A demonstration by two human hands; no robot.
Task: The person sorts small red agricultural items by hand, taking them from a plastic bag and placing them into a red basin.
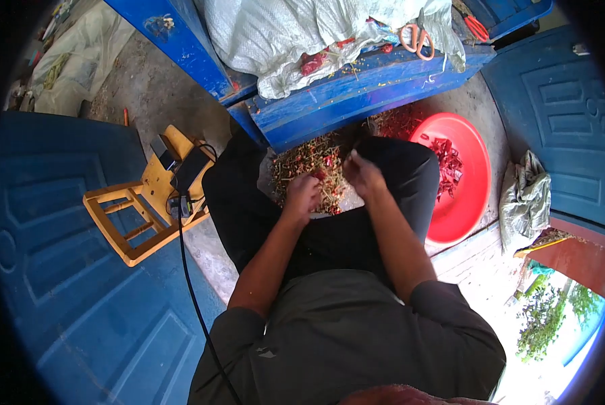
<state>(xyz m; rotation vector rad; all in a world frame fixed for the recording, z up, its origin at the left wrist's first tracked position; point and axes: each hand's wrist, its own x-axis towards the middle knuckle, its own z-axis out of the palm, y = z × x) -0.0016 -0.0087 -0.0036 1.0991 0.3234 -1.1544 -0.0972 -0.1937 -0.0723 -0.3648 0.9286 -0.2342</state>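
With the left hand (303, 194) curled, holding a small red piece (319, 175) at the fingertips, above a pile of stems and red bits (295, 164) between the knees. With the right hand (364, 177) just beside, fingers bent and blurred; cannot tell its grip. At right, past one knee, a red basin (474, 172) with dark red pieces (447, 169) inside. At the far side, on the blue tabletop (316, 116), a white sack (268, 37) and orange-handled scissors (418, 42).
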